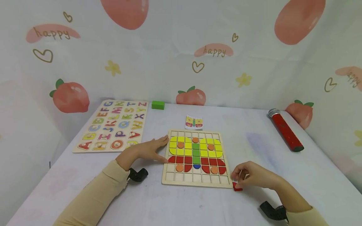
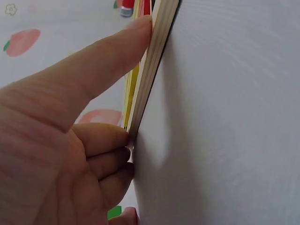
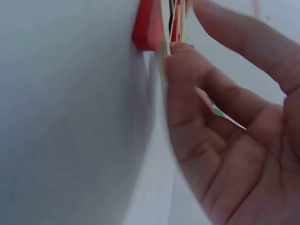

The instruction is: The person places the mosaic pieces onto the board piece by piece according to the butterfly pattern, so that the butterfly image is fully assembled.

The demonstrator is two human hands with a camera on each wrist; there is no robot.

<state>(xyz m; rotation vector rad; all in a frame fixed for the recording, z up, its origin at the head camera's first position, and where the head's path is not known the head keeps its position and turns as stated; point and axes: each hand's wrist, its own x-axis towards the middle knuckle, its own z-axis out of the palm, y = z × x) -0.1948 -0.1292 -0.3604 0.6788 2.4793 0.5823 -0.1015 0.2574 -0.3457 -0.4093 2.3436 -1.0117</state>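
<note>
A wooden grid board (image 1: 181,178) lies in the middle of the table, bearing yellow, red, green, orange and blue pieces in a butterfly-like pattern. My left hand (image 1: 150,150) spreads along its left side, thumb and fingertips touching the edge; the left wrist view shows the thumb (image 2: 103,58) against it. By the board's lower right corner, my right hand (image 1: 255,176) has bent fingers over a small red piece (image 1: 237,187) on the table. In the right wrist view, the red piece (image 3: 149,30) sits beside the fingertips, apart from the visible ones; the thumb tip is partly cut off.
A small picture card (image 1: 194,122) lies just behind the board. At the back left are an alphabet puzzle board (image 1: 113,128) and a green block (image 1: 158,105). A red microphone-shaped object (image 1: 286,131) lies at the right.
</note>
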